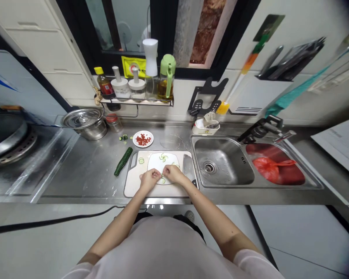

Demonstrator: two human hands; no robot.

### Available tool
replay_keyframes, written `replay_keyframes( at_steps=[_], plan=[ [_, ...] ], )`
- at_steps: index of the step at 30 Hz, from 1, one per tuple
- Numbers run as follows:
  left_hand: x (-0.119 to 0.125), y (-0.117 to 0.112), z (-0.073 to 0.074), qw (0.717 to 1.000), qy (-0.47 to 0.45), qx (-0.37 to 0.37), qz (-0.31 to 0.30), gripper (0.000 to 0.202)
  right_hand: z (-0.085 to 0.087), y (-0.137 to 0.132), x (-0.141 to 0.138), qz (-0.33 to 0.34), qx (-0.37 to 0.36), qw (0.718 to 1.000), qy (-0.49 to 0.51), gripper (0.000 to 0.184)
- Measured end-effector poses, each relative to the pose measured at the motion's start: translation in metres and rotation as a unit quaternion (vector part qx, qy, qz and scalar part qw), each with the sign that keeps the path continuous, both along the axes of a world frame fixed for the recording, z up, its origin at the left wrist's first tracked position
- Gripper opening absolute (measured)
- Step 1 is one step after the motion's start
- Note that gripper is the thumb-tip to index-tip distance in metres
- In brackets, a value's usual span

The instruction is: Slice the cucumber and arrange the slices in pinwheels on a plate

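A white plate [153, 159] lies on the cutting board [133, 182], with thin cucumber slices [163, 157] arranged near its far rim and more slices near its close and right rims. Over the plate's near half, my left hand [151, 179] and my right hand [173, 174] almost meet, fingers pinched. Whatever sits between the fingertips is too small to make out. A few loose cucumber slices [141, 160] rest on the board's left side. To the right of the plate lies a cleaver [188, 167]. A whole cucumber [123, 161] is left of the board.
Behind the board stands a small plate of chopped red pieces [143, 138], beside cucumber scraps [123, 138]. A lidded steel pot [88, 123] is at the back left. The sink [223, 161] adjoins on the right, and a red plastic bag [269, 169] sits in its second basin.
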State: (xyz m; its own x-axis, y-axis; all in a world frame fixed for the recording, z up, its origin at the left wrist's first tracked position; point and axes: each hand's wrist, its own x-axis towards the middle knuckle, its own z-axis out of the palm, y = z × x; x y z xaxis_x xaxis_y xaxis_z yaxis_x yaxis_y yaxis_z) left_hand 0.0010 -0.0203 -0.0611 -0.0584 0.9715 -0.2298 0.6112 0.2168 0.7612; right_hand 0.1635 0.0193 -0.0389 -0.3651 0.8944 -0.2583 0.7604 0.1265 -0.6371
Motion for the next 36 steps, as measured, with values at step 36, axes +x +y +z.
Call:
replay_keyframes(
  at_steps=[36],
  plan=[
    [0.009, 0.003, -0.009, 0.985, 0.146, -0.015, -0.091, 0.015, -0.026, -0.01, -0.004, 0.095, 0.043, 0.983, -0.152, 0.02]
  ],
)
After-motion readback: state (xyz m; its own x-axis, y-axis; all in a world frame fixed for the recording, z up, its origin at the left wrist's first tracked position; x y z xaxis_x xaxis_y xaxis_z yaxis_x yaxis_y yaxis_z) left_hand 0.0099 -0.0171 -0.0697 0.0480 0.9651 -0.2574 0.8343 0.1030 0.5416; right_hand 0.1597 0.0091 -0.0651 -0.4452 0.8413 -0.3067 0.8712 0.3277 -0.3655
